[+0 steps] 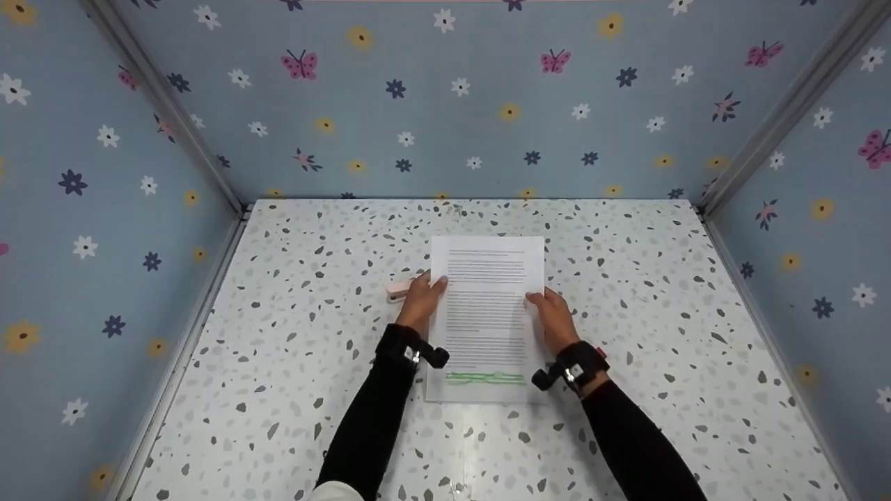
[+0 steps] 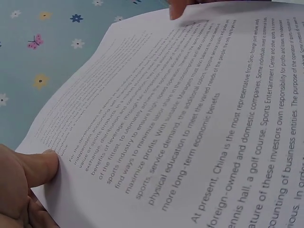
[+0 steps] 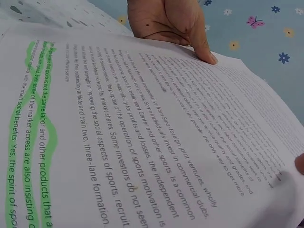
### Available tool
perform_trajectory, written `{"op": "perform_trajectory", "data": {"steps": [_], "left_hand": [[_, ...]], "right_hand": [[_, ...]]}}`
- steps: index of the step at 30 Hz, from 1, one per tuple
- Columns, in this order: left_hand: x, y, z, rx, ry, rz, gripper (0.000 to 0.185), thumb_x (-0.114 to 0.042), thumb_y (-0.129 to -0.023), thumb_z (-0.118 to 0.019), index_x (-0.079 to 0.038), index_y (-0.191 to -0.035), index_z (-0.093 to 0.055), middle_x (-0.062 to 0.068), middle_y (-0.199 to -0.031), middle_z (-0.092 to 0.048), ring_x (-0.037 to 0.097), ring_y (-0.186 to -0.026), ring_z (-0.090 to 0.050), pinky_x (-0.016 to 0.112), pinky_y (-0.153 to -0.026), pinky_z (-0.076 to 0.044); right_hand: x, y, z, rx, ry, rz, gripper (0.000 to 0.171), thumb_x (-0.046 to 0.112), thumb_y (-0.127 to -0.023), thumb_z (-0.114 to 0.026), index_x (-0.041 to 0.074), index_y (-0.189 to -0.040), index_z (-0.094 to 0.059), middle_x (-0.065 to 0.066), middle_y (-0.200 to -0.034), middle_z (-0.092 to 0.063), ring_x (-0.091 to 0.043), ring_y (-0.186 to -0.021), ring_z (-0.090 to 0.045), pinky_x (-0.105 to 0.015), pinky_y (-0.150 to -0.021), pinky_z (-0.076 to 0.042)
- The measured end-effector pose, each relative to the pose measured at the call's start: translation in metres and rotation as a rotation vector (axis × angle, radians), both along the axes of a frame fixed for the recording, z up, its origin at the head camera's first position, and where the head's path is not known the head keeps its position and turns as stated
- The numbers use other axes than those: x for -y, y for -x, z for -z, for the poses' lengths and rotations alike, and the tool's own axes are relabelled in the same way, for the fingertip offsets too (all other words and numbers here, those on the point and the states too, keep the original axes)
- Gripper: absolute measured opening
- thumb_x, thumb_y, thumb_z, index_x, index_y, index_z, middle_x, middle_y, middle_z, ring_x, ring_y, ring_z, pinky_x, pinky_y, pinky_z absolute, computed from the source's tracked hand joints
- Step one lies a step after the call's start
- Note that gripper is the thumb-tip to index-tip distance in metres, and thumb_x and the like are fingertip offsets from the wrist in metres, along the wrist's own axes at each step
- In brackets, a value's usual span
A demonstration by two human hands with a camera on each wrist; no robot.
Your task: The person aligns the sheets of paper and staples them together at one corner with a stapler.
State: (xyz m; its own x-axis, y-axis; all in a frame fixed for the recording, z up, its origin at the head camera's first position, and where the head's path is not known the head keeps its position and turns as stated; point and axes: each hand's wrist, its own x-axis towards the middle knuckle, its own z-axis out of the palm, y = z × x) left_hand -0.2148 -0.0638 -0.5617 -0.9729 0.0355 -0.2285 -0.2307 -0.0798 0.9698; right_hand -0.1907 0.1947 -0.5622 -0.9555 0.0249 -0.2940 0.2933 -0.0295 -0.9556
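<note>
A printed sheet of paper (image 1: 486, 316), white, thin and rectangular, lies near the middle of the speckled tabletop (image 1: 292, 362), its long axis running away from the person, held at both long edges. The sheet carries dense lines of small black type; legible fragments in the wrist views include "At present, China is the most representative from Sino-foreign joint ventures", "Sports Entertainment Center and other sports", "golf course", "physical education to meet the varied needs of the people" and "three-lane formation". The lowest lines, near the person, are marked with a wavy green highlighter band (image 1: 485, 378) over words such as "market access" and "social benefits". The left hand (image 1: 422, 300) pinches the left edge of the sheet, thumb on the printed face and fingers curled beneath; the right hand (image 1: 552, 317) grips the right edge likewise, thumb pressed on the text. In the wrist views the paper bows gently between the two hands. Each wrist bears a black strap with a small camera, above a black sleeve (image 1: 369, 431). Just beside the left hand, partly hidden by it, lies a small pale pink object (image 1: 397, 290), too obscured to identify. The tabletop is glossy white with grey terrazzo-like flecks; matte blue walls (image 1: 445, 111) printed with flowers and butterflies enclose it on three sides.
</note>
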Motion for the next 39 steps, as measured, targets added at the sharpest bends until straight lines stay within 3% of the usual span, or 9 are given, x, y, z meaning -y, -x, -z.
{"op": "perform_trajectory", "data": {"steps": [5,14,22,30,39], "left_hand": [[0.001,-0.005,-0.006,-0.049,-0.03,0.044,0.036,-0.012,-0.107,-0.052,0.0,-0.14,-0.056,0.017,-0.104,-0.071,0.018,-0.078,-0.067,0.028,-0.072,-0.052],[0.0,-0.009,-0.017,-0.093,-0.014,0.1,0.035,-0.014,-0.107,-0.053,-0.002,-0.139,-0.057,0.015,-0.104,-0.072,0.017,-0.078,-0.067,0.028,-0.074,-0.052],[0.007,-0.005,-0.025,0.001,-0.058,0.125,0.034,-0.024,-0.108,-0.052,-0.007,-0.136,-0.06,0.011,-0.101,-0.072,0.017,-0.08,-0.068,0.029,-0.075,-0.05],[0.005,0.003,-0.033,-0.044,-0.043,0.087,0.03,-0.026,-0.108,-0.052,-0.005,-0.126,-0.064,0.009,-0.099,-0.07,0.017,-0.08,-0.064,0.03,-0.079,-0.047],[0.002,0.002,-0.031,-0.068,-0.027,0.081,0.032,-0.024,-0.108,-0.052,-0.005,-0.13,-0.064,0.009,-0.098,-0.072,0.015,-0.077,-0.065,0.028,-0.076,-0.048]], "right_hand": [[-0.006,0.012,-0.013,-0.025,0.152,0.017,0.042,0.024,-0.104,-0.052,0.003,-0.139,-0.057,-0.011,-0.133,-0.058,-0.019,-0.119,-0.053,-0.032,-0.105,-0.04],[-0.003,0.014,-0.021,-0.001,-0.044,0.067,0.034,0.029,-0.1,-0.06,0.006,-0.124,-0.068,-0.012,-0.106,-0.073,-0.022,-0.09,-0.068,-0.031,-0.078,-0.05],[0.0,0.01,-0.02,-0.037,-0.059,0.074,0.033,0.026,-0.101,-0.06,0.004,-0.124,-0.068,-0.013,-0.102,-0.074,-0.022,-0.087,-0.07,-0.029,-0.074,-0.052],[0.003,0.005,-0.021,-0.039,-0.095,0.045,0.032,0.028,-0.102,-0.059,0.006,-0.123,-0.069,-0.013,-0.103,-0.074,-0.024,-0.086,-0.071,-0.03,-0.073,-0.053],[-0.004,0.008,-0.024,-0.083,-0.006,0.054,0.034,0.021,-0.101,-0.06,0.009,-0.133,-0.065,-0.012,-0.108,-0.073,-0.021,-0.089,-0.069,-0.028,-0.073,-0.053]]}}
